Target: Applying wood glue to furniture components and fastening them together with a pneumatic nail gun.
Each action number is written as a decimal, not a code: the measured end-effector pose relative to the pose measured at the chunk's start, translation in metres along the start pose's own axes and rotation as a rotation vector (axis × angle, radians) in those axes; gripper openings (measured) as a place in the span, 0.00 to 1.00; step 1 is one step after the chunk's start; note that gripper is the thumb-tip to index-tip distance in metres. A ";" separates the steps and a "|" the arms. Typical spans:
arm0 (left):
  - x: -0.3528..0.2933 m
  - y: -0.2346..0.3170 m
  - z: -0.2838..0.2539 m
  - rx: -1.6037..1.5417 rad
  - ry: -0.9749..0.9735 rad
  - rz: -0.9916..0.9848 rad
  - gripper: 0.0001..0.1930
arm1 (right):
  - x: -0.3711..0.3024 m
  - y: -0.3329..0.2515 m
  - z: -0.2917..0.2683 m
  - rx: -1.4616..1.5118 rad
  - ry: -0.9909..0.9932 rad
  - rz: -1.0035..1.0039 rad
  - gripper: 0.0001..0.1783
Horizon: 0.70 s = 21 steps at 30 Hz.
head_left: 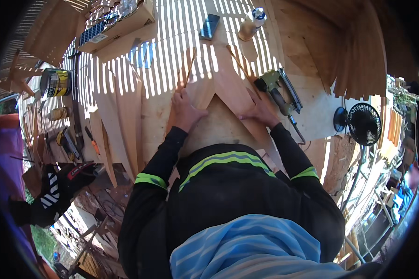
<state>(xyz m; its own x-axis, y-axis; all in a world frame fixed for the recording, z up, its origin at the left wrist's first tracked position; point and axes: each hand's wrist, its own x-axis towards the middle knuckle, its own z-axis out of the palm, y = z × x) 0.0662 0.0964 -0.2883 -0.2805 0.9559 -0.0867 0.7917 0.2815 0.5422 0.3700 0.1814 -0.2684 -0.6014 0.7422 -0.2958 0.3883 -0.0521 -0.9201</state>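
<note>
Two flat wooden boards lie on the plywood work table [214, 128], their far ends meeting in an upside-down V in front of me. My left hand [186, 110] grips the left board [203, 93] by its outer edge, fingers curled and thumb across the top. Around the right board [229, 76] my right hand [260, 111] closes in a similar way, thumb toward the inside. Thin wooden strips [191, 63] stand out beyond both hands. Just right of my right hand rests a nail gun [284, 93] with a hose attached.
Long boards [121, 111] lie at left, near an orange-handled tool [92, 139] and a can [56, 83]. Farther off are a cardboard box [118, 35], a phone [209, 26] and a bottle [251, 25]. A black fan [364, 124] stands right, below large wood panels [358, 56].
</note>
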 end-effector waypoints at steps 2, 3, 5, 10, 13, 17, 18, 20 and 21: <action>-0.001 0.002 -0.002 -0.014 -0.030 -0.032 0.55 | 0.004 -0.006 0.004 -0.182 0.013 0.028 0.65; -0.002 0.003 -0.002 -0.009 -0.019 -0.026 0.55 | 0.004 -0.008 0.009 -0.336 0.060 0.089 0.66; -0.004 0.004 0.000 -0.009 -0.011 -0.015 0.55 | -0.001 -0.009 0.023 -0.504 0.149 0.180 0.66; -0.003 0.003 0.004 -0.035 -0.002 -0.004 0.56 | -0.009 -0.006 0.053 -0.758 0.338 0.039 0.61; 0.002 0.001 0.004 -0.044 -0.018 -0.014 0.57 | -0.002 -0.003 0.056 -0.724 0.365 0.041 0.59; 0.022 0.001 0.006 -0.039 0.002 0.022 0.58 | 0.016 0.002 0.045 -0.694 0.415 -0.071 0.50; 0.029 0.001 0.006 -0.037 -0.011 0.011 0.59 | 0.022 0.003 0.041 -0.714 0.422 -0.106 0.48; 0.041 0.003 0.008 -0.051 -0.025 0.002 0.60 | 0.029 0.006 0.037 -0.762 0.425 -0.141 0.44; 0.045 0.004 0.008 -0.067 -0.026 0.003 0.60 | 0.032 0.007 0.036 -0.791 0.422 -0.142 0.42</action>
<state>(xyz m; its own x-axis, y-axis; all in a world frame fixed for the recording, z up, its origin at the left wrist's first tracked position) 0.0616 0.1416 -0.2969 -0.2633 0.9589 -0.1059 0.7545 0.2731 0.5968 0.3286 0.1809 -0.2936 -0.4345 0.8980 0.0691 0.7901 0.4169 -0.4494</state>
